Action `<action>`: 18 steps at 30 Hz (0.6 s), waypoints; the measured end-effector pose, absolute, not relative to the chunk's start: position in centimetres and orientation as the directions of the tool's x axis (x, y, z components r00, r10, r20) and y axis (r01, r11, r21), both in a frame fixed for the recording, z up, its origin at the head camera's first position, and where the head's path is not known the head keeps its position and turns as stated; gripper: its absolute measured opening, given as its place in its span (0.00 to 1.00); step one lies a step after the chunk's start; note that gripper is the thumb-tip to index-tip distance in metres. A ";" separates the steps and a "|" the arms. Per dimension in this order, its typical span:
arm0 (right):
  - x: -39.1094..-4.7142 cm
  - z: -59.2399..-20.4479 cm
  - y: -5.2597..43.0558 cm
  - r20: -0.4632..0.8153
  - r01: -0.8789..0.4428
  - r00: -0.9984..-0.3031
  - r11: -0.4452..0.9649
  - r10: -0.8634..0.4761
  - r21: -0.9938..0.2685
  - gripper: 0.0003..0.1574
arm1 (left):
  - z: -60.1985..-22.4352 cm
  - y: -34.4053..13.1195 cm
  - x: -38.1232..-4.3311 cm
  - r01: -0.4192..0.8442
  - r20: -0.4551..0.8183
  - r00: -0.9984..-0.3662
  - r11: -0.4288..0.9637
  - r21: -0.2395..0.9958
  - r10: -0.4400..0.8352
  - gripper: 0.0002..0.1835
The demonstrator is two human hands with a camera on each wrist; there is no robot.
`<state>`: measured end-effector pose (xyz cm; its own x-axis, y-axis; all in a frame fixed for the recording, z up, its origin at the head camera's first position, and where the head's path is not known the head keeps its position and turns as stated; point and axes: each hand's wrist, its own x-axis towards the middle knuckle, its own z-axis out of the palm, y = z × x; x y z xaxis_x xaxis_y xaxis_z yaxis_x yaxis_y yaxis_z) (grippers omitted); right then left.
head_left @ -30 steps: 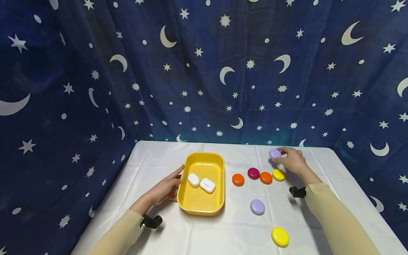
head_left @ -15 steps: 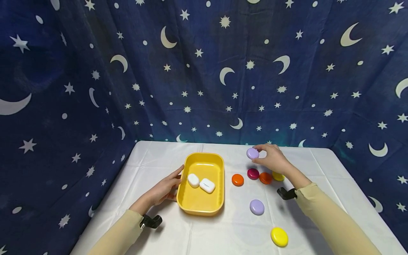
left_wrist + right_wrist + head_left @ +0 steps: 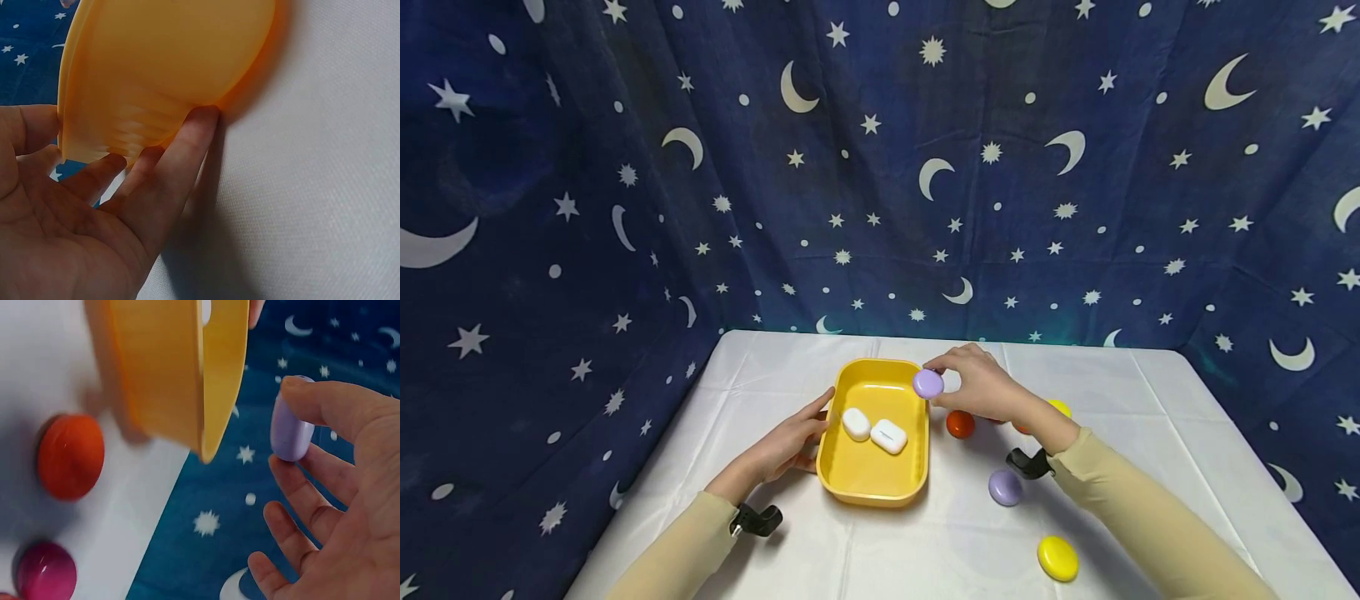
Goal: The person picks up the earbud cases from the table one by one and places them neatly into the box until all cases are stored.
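Note:
My right hand [image 3: 981, 385] pinches a lavender rounded disc [image 3: 928, 384] between thumb and fingers, raised at the back right corner of a yellow tray [image 3: 872, 490]. The right wrist view has the lavender disc [image 3: 291, 428] edge-on, above the tray rim [image 3: 209, 450], with the other fingers spread. My left hand [image 3: 788, 442] rests against the tray's left side; in the left wrist view its fingers [image 3: 181, 169] lie extended along the outer wall [image 3: 169, 56]. Inside the tray are two white rounded pieces, one oval [image 3: 856, 424] and one more oblong [image 3: 889, 437].
Right of the tray lies an orange disc [image 3: 960, 424]; a yellow disc [image 3: 1060, 407] is partly behind my right forearm. A crimson disc [image 3: 47, 570] shows in the right wrist view. Nearer lie another lavender disc [image 3: 1005, 487] and a yellow one [image 3: 1058, 558]. A starry curtain [image 3: 880, 167] stands behind the table.
My right hand has carried the lavender disc leftward, from the back right of the table to the tray's back right corner. The left hand and the tray have stayed put.

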<state>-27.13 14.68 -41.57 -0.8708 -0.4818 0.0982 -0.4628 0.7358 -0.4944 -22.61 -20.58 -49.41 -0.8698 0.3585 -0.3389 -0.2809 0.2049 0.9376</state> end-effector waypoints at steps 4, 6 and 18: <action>-27.2 -42.0 12.7 0.072 -0.520 -0.837 0.748 -0.542 -0.412 0.28 | -49.4 -20.7 -22.6 -0.285 -0.341 -0.869 0.199 0.938 0.360 0.35; -27.3 -42.3 11.8 0.075 -0.560 -0.815 0.746 -0.575 -0.360 0.27 | -49.5 -20.7 -22.6 -0.285 -0.340 -0.869 0.197 0.938 0.360 0.35; -28.2 -43.0 8.0 -0.046 -0.615 -0.784 0.785 -0.619 -0.075 0.22 | -49.4 -20.7 -22.7 -0.292 -0.340 -0.861 0.178 0.940 0.378 0.35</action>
<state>-28.21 7.98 -42.96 -0.7838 -0.6193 -0.0458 -0.6155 0.7845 -0.0754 -22.72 -20.65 -49.38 -0.8613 0.3781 -0.3396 -0.2923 0.1781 0.9396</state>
